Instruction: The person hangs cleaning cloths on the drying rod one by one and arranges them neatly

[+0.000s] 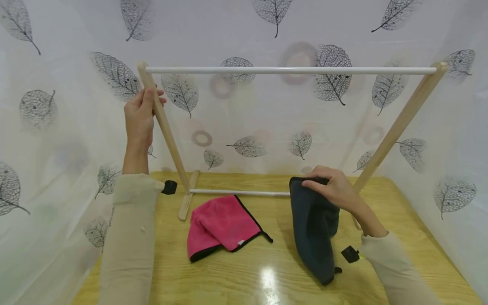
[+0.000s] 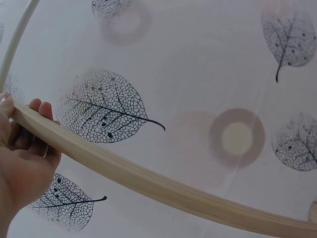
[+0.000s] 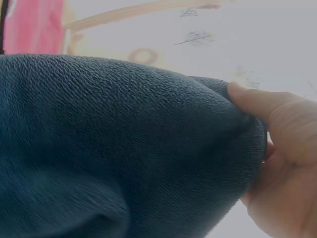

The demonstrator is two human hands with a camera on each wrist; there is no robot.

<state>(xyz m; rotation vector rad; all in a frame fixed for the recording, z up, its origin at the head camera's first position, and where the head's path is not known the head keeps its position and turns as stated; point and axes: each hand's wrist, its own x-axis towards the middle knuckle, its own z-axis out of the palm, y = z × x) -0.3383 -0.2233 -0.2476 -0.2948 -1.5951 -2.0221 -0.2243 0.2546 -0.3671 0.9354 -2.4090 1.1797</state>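
My left hand (image 1: 141, 114) grips the left wooden post (image 1: 167, 133) of a drying rack near its top, fingers wrapped around the wood in the left wrist view. With thumb and fingers my right hand (image 1: 331, 186) pinches the top edge of a dark blue-grey towel (image 1: 310, 228) with black trim. This towel hangs down in folds in front of the rack's right side and fills much of the right wrist view. A pink towel (image 1: 225, 222) with black edging and a small loop lies crumpled on the table, between the two arms.
A white top rod (image 1: 289, 70) spans the rack between the left post and the right wooden post (image 1: 400, 127). Low down runs a white lower bar (image 1: 240, 192). The rack stands on a wood-grain table (image 1: 244, 279), with a leaf-patterned curtain (image 1: 267, 118) behind and at both sides.
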